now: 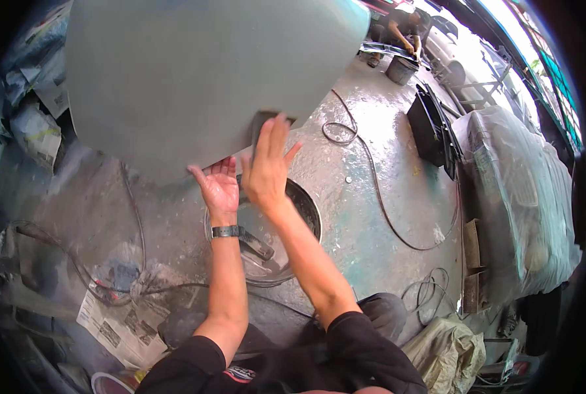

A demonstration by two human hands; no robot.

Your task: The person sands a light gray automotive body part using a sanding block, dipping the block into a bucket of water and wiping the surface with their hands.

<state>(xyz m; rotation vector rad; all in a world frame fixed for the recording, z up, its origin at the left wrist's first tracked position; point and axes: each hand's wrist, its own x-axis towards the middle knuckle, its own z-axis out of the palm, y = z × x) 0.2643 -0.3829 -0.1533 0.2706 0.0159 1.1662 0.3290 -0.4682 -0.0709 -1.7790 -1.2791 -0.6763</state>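
Note:
A large, smooth grey panel (201,79) fills the upper left. Near its lower right edge my right hand (270,167) presses a dark sanding pad (262,126) flat to the surface, with the fingers stretched over it. Motion blurs the pad a little. My left hand (220,192), a watch (226,231) on its wrist, is open with the palm turned up at the panel's lower edge; whether its fingertips touch the panel I cannot tell. Below both hands stands a round dark tub (316,220) with liquid and a dark flat object (258,247) in it.
A hose (378,184) loops over the wet floor on the right. Newspaper (119,322) lies at lower left. A plastic-covered car part (513,197) and a black part (431,128) stand on the right. At the far back another person (403,29) works over a bucket (401,70).

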